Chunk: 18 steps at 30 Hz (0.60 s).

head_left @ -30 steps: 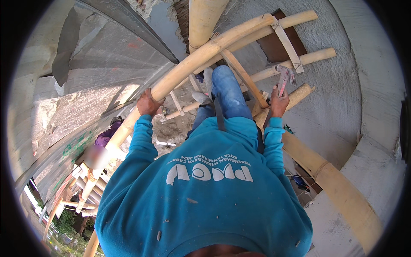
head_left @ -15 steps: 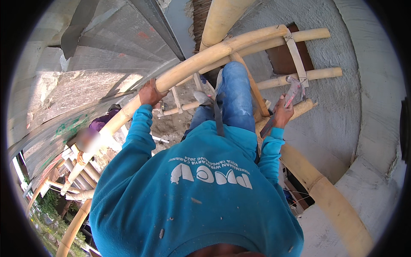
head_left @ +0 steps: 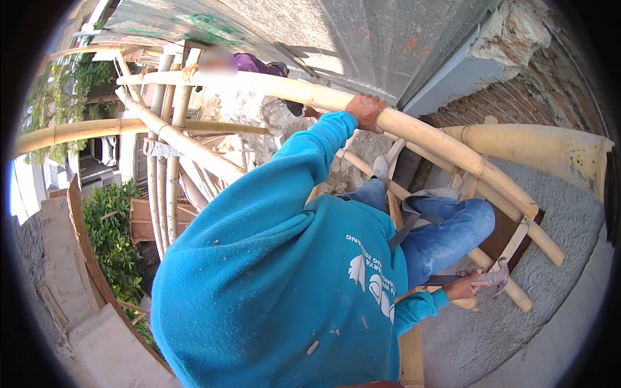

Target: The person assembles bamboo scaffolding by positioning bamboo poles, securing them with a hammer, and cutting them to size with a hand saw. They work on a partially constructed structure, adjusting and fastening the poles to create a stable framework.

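My left hand [head_left: 366, 111] is wrapped over a thick bamboo pole [head_left: 446, 143] that runs from the upper left to the right. In my right hand [head_left: 461, 286] is a hammer [head_left: 495, 277], held near its head, with its worn metal head pointing outward. That hand is low on the right, beside the end of a thinner bamboo pole [head_left: 517, 296]. Between my hands, my bent leg in blue jeans [head_left: 446, 236] rests among the poles, and a dark strap [head_left: 404, 231] hangs across my waist.
Another person in purple [head_left: 249, 63] is below the long pole at the upper left. A saw [head_left: 162, 149] hangs by several upright poles there. Grey metal sheeting [head_left: 388, 39] stands ahead, next to broken brickwork [head_left: 517, 90]. A rough grey wall surface [head_left: 550, 187] lies to the right.
The view has swung to the left, bringing the saw, plants and more bamboo into sight. My left hand still grips the long pole, and my right hand still holds the hammer.
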Available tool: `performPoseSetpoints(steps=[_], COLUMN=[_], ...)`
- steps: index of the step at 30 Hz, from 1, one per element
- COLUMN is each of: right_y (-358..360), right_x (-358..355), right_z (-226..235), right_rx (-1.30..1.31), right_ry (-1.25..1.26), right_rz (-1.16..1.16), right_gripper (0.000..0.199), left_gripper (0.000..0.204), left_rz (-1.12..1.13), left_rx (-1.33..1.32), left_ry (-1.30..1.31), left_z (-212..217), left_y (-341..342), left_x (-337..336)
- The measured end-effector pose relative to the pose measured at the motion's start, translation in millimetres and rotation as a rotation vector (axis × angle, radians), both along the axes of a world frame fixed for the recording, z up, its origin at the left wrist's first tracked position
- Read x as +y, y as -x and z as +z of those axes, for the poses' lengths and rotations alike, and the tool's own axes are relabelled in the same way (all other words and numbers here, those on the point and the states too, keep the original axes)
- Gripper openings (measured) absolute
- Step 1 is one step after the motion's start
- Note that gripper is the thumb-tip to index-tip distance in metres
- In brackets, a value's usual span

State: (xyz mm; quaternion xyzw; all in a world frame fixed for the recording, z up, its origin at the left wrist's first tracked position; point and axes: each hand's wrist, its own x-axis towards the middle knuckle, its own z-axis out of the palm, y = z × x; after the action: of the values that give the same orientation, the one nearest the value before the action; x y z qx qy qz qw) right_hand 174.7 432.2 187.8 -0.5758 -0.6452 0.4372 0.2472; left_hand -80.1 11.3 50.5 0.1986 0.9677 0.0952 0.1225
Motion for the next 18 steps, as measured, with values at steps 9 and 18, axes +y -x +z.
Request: performPoseSetpoints(steps=[9,18], right_y=[21,22], right_x=[16,5], right_z=[-3,-15], right_rx=[0.125,0.254], right_ry=[-0.041,0.084], right_rz=[0.09,0.142], right_gripper=[0.045,0.031], left_gripper=[0.077,0.079], left_rz=[0.037,0.033], left_rx=[-0.033,-0.038], left_ry=[-0.056,-0.012], left_z=[5,2], left_y=[-1,5], left_x=[6,1])
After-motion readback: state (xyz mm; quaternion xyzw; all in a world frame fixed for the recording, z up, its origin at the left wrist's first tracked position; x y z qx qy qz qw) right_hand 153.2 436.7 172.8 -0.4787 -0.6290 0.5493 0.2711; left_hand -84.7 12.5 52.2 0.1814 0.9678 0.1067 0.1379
